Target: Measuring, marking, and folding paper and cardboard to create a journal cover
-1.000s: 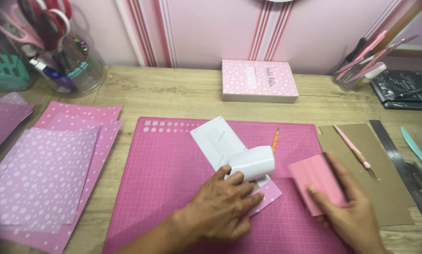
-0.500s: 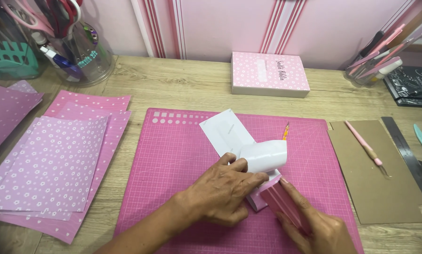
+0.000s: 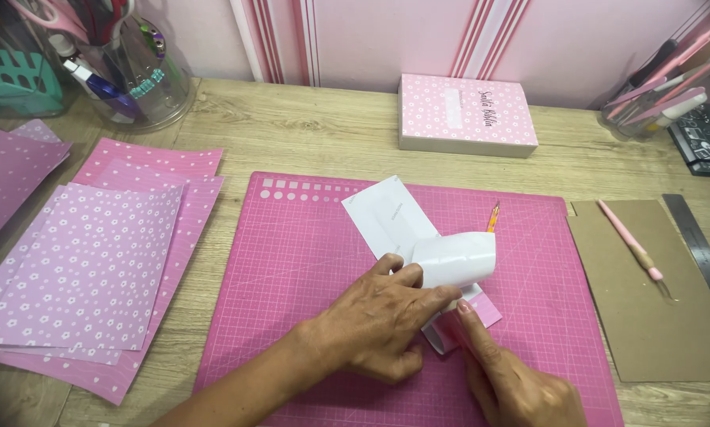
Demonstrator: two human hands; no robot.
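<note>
paper sheets [image 3: 94,269] left of cutting mat [image 3: 307,261]

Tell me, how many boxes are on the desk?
1: the pink dotted box sits at the back of the wooden desk, behind the pink cutting mat. More might be hidden outside the picture.

A flat rectangular pink box [image 3: 466,112] with small white flowers lies at the desk's back edge; a pale oblong label [image 3: 455,105] sits on its lid.
</note>
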